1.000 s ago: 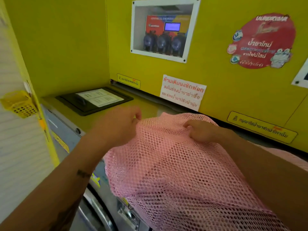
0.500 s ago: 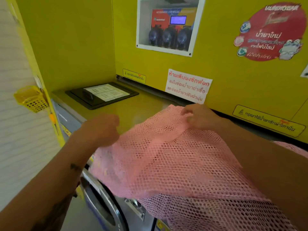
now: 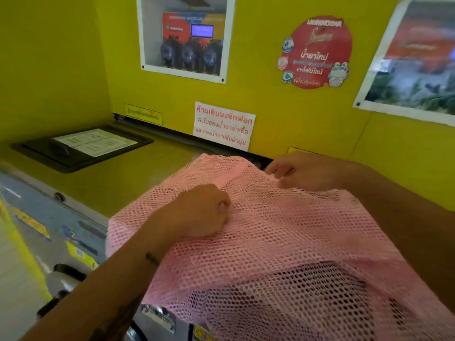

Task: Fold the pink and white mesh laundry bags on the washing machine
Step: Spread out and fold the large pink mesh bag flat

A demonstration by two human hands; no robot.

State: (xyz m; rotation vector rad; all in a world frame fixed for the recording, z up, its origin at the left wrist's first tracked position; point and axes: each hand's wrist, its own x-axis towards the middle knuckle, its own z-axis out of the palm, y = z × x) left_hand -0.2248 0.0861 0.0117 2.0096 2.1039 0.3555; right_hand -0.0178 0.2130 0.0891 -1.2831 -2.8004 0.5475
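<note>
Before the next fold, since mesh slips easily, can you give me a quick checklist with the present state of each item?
1. Left hand on the pink bag: ok, it rests fisted on the mesh; grip cannot tell.
2. Right hand holding the far edge: ok, fingers pinch it.
3. Bag flat on the washer top: not ok, it is rumpled and the near part hangs over the front.
4. Free top surface to the left: ok.
5. Black panel free of mesh: ok.
6. White bag: cannot tell, not seen.

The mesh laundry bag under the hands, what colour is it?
Pink, an open honeycomb mesh laundry bag; the head view shows it.
</note>
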